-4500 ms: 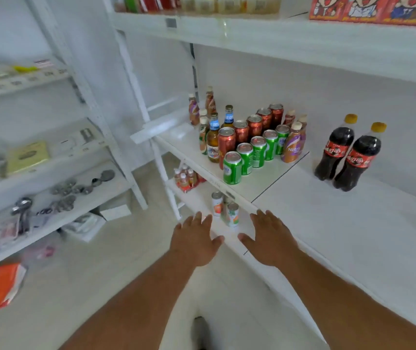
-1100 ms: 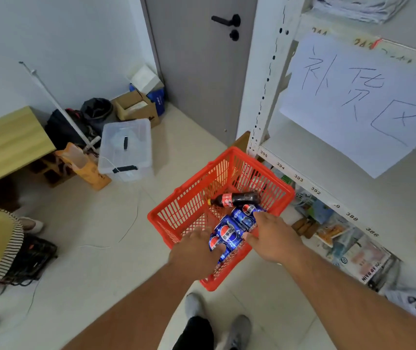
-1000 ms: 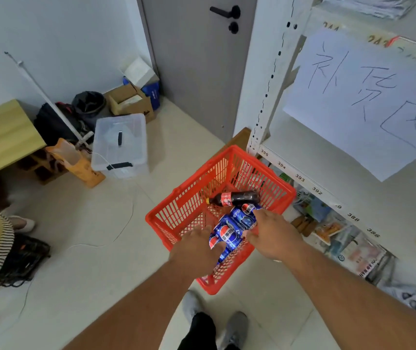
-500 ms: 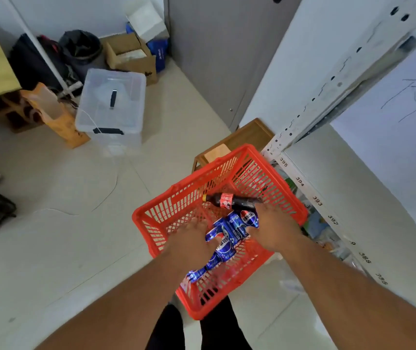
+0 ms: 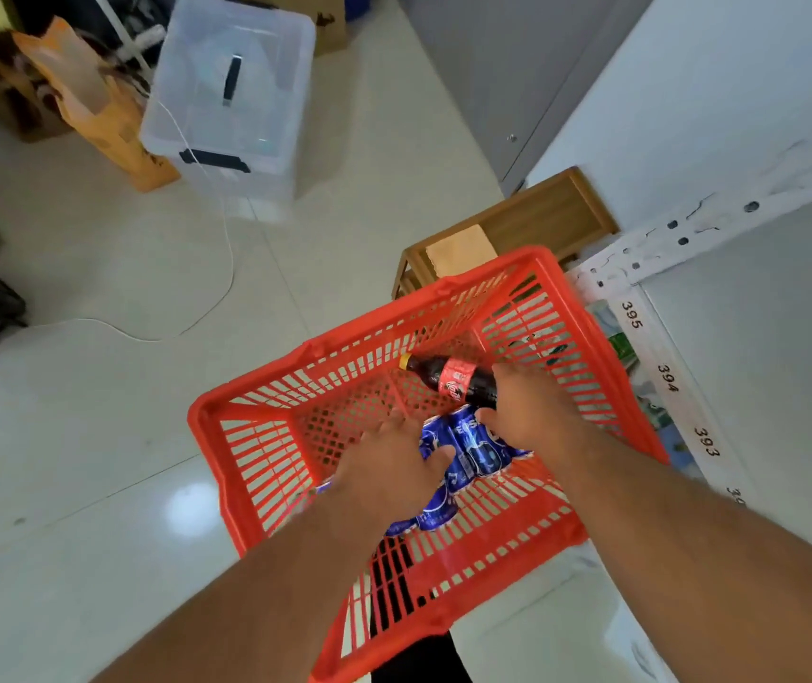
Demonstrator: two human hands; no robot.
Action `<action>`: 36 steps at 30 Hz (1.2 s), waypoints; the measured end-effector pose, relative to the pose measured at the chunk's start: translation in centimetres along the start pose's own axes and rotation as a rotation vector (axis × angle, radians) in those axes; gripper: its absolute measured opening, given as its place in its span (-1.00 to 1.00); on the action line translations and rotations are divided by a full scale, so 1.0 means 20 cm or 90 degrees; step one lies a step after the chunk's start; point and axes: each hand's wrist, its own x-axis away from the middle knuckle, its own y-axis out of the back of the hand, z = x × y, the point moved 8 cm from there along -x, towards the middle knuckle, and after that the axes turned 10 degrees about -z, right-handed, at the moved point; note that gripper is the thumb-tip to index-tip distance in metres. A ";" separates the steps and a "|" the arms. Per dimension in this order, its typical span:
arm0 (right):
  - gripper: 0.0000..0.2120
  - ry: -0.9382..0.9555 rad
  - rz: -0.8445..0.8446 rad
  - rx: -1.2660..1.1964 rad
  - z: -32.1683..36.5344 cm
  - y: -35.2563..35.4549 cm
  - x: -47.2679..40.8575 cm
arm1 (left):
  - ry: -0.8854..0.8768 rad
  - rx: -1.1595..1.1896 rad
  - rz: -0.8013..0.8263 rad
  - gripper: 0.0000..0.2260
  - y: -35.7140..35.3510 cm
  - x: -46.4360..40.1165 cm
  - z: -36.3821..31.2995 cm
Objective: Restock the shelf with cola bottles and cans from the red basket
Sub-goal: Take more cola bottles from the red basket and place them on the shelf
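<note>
The red basket (image 5: 266, 451) stands on the floor below me, beside the white shelf (image 5: 719, 337). Inside it a dark cola bottle (image 5: 453, 379) with a red label and yellow cap lies on its side at the far end. Several blue cola cans (image 5: 473, 451) lie in a cluster in the middle. My right hand (image 5: 537, 416) wraps the bottle's lower body, fingers over it and thumb beneath, touching a can. My left hand (image 5: 389, 465) lies over the left cans, with its fingers curled on one of them.
A wooden stool (image 5: 517, 234) stands just behind the basket. A clear plastic storage box (image 5: 231, 101) and an orange bag (image 5: 93, 106) sit on the floor at the far left, and a white cable (image 5: 226, 268) trails across the tiles. Packaged goods fill the lowest shelf level on the right.
My view swung from the stocked shelf down to the basket. Both hands dropped lower into it. The right hand has closed around the bottle's base and the left has settled onto the cans.
</note>
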 end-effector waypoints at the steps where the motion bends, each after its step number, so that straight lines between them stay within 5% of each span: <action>1: -0.44 0.001 0.007 0.002 -0.01 -0.03 -0.04 | 0.007 0.006 0.003 -0.35 -0.02 -0.02 0.00; 17: -0.48 -0.021 0.078 -0.062 0.00 -0.26 -0.29 | 0.051 0.075 0.002 -0.35 -0.18 -0.05 0.07; 24: -0.39 -0.018 0.039 -0.292 -0.01 0.00 -0.01 | 0.053 0.146 0.003 -0.31 0.04 0.06 -0.01; 31: -0.40 -0.147 -0.062 -0.648 0.01 0.33 0.49 | -0.056 0.191 0.025 -0.30 0.37 0.36 -0.16; 36: -0.65 -0.197 -0.213 -0.778 0.08 0.61 0.92 | -0.173 0.195 0.047 -0.21 0.55 0.62 -0.27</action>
